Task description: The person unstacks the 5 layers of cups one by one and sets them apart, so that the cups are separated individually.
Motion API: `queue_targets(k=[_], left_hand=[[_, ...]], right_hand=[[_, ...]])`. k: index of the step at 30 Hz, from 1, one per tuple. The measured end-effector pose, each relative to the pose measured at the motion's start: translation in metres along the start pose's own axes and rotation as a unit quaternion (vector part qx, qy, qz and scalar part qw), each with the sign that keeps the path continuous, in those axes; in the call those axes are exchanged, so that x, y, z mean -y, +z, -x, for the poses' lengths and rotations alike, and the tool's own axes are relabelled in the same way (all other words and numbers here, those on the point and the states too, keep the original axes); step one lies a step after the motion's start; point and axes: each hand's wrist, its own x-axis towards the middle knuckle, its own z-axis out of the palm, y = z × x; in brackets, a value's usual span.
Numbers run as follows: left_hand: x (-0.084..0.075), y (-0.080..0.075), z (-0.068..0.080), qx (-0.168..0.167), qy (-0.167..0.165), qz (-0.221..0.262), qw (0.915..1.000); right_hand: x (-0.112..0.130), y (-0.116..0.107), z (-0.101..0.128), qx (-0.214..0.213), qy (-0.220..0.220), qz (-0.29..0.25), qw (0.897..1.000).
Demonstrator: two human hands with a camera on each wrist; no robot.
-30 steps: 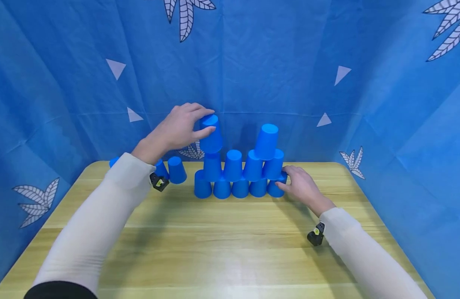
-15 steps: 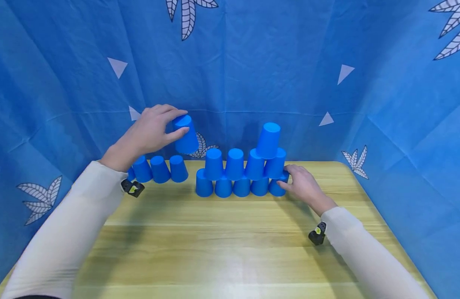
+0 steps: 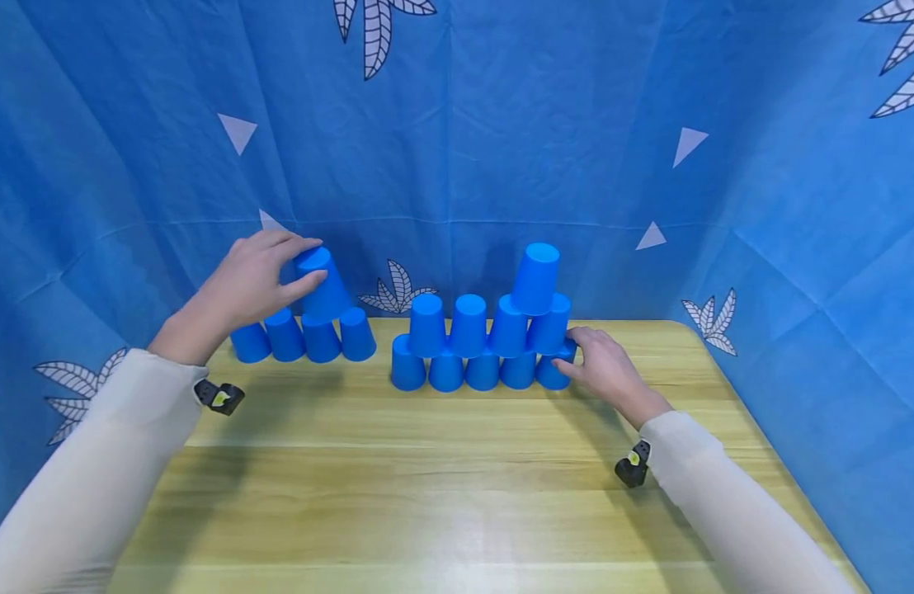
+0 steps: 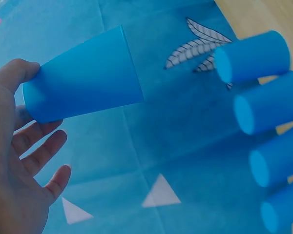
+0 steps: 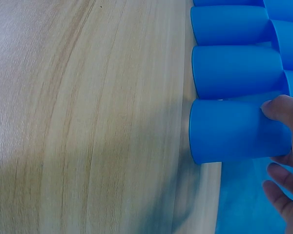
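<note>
My left hand pinches an upside-down blue cup near its closed end, thumb on one side and fingers on the other. In the head view that cup overlaps the tops of a row of upside-down blue cups at the back left. At the right, my right hand grips the end cup of the stack's bottom row between thumb and fingers. The stack has a bottom row of several cups, a second row on them, and one top cup at the right side.
The wooden table stretches in front of the cups. A blue patterned curtain hangs right behind its back edge and along both sides. A gap of bare table separates the left row from the stack.
My left hand has lifted the cup off the stack's left side and carried it left, then lower, over the left row. My right hand stays at the end cup.
</note>
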Motion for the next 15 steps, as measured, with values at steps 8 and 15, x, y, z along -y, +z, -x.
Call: queue_targets(k=[8,15], left_hand=[[0.031,0.01,0.025,0.004,-0.032,-0.001,0.9995],[0.057,0.023,0.044,0.011,-0.045,-0.011,0.9989]], right_hand=[[0.001,0.0,0.0,0.003,0.004,-0.003,1.0],[0.001,0.0,0.0,0.001,0.001,-0.003,1.0]])
